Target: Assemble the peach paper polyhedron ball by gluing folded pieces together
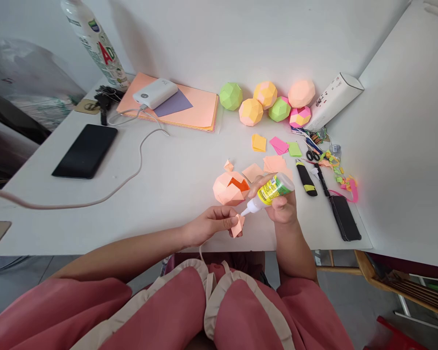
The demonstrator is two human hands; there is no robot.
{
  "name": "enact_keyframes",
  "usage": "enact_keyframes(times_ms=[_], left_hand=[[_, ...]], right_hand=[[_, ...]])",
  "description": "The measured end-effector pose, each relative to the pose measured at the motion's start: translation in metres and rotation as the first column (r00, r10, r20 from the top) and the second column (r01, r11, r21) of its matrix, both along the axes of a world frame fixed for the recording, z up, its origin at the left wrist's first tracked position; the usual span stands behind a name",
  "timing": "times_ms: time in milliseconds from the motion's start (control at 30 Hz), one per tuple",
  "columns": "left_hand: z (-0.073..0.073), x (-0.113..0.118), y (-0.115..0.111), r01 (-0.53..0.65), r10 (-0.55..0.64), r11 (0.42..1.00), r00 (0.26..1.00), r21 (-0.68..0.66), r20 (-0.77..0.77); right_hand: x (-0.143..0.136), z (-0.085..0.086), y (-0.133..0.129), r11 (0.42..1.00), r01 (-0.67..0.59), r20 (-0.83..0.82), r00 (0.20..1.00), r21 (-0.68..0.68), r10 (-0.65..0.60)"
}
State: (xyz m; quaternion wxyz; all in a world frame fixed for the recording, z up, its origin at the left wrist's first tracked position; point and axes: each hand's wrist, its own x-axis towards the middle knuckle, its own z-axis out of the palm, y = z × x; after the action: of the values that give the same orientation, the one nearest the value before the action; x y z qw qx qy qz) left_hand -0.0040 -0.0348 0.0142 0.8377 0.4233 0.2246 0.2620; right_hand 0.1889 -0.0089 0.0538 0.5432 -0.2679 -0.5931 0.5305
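Note:
My left hand [219, 222] pinches a small folded peach paper piece [237, 226] near the front edge of the table. In my right hand [282, 206] is a glue bottle [272, 190] with a yellow and green label, tilted so its white nozzle meets or nearly meets the top of the paper piece. Just behind my hands sits a peach paper ball [226, 189] with an opening that shows a deeper orange inside. A little folded peach piece [228, 166] lies behind that ball. Flat peach paper squares [253, 172] are partly hidden by my right hand.
Several finished paper balls [231, 96] stand along the wall beside a white box [336, 101]. Scissors [312, 154], a utility knife [306, 178] and a black case [345, 218] lie right. Left are a phone [85, 151], a cable [140, 163] and a power bank [155, 93] on paper sheets [199, 114].

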Motion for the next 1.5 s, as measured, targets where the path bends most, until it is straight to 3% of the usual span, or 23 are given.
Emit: enact_keyframes(times_ms=[300,733,1100,1300,1400,1500], left_hand=[[0.001,-0.006,0.003,-0.078,0.072,0.989,0.996,0.126,0.057],[0.003,-0.006,0.002,-0.118,0.111,0.989,0.991,0.088,0.08],[0.004,-0.006,0.003,-0.138,0.12,0.981,0.985,0.14,0.125],[0.003,-0.007,0.003,-0.165,0.125,0.965,0.973,0.204,0.196],[0.001,-0.009,0.002,-0.188,0.143,0.955,0.97,0.229,0.198],[0.005,-0.012,0.004,-0.246,0.191,0.9,0.965,0.36,0.182]], right_hand=[[-0.006,-0.007,0.007,0.967,0.037,-0.098,0.993,-0.251,-0.064],[-0.008,-0.008,0.003,0.957,-0.156,-0.121,0.984,-0.246,0.129],[-0.007,-0.004,0.005,0.945,-0.141,-0.159,0.983,-0.296,0.097],[0.018,0.006,0.012,0.964,0.066,-0.242,0.961,-0.259,-0.131],[0.036,0.005,0.019,0.95,0.266,-0.178,0.939,-0.166,-0.294],[0.053,0.0,0.029,0.902,0.409,-0.058,0.906,-0.14,-0.42]])
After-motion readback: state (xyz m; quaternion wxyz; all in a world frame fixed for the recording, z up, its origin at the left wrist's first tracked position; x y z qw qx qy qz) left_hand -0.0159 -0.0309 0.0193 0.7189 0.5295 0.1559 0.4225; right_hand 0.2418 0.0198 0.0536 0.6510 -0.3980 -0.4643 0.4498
